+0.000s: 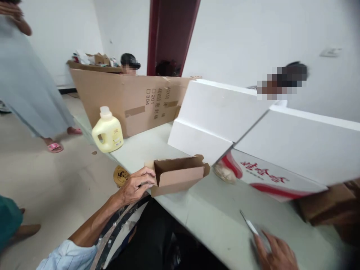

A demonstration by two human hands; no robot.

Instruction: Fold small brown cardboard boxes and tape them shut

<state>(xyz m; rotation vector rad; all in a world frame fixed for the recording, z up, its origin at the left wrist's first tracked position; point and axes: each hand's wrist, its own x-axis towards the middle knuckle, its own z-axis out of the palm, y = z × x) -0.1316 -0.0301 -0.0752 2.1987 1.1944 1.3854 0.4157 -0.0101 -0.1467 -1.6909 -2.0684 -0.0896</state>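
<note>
Fingers and thumb of the left hand (135,189) close on the near left end of a small cardboard box (181,178), steadying it at the edge of the table (213,210). Well apart from it, the right hand (277,251) appears to hold a slim tool (250,224) between thumb and fingers, its thin tip pointing away over the bare tabletop and touching no cardboard; blur hides whether that tip is a blade. As far as the box shows, its shaping looks largely done: the long walls stand up around a deep, narrow hollow. Its top is unclosed, and a flap at the right end sticks out unfolded, so closing seems the part not yet done. I cannot make out the bottom of the hollow. Beyond the box stand a yellow jug (108,131), a large brown carton (135,101) and white panels (219,108).
</note>
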